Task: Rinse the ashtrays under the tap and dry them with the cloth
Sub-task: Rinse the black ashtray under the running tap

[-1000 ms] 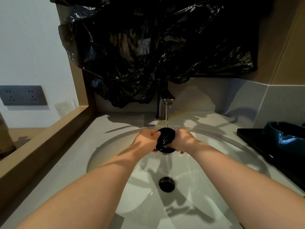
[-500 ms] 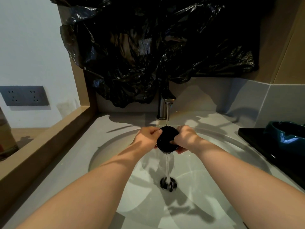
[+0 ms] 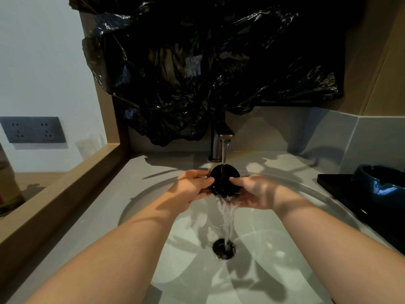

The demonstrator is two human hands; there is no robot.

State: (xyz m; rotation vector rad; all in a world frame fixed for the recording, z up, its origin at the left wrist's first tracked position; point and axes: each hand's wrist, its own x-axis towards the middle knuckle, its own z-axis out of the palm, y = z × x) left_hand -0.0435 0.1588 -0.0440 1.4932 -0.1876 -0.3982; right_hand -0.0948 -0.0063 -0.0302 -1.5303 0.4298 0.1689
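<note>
Water pours into the drain [image 3: 224, 249] of the sink [image 3: 285, 249]. Above it, the left hand [image 3: 190, 189] and right hand [image 3: 252, 194] hold a round black ashtray [image 3: 224, 178], fingers [image 3: 194, 174] curled round its edges. On the counter [image 3: 153, 170] at right, a blue ashtray [image 3: 381, 185] sits on a black tray [image 3: 333, 183]. Behind, the tap [image 3: 220, 143] streams onto the held ashtray.

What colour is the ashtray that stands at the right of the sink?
The ashtray is glossy dark teal; the head view shows it.
</note>
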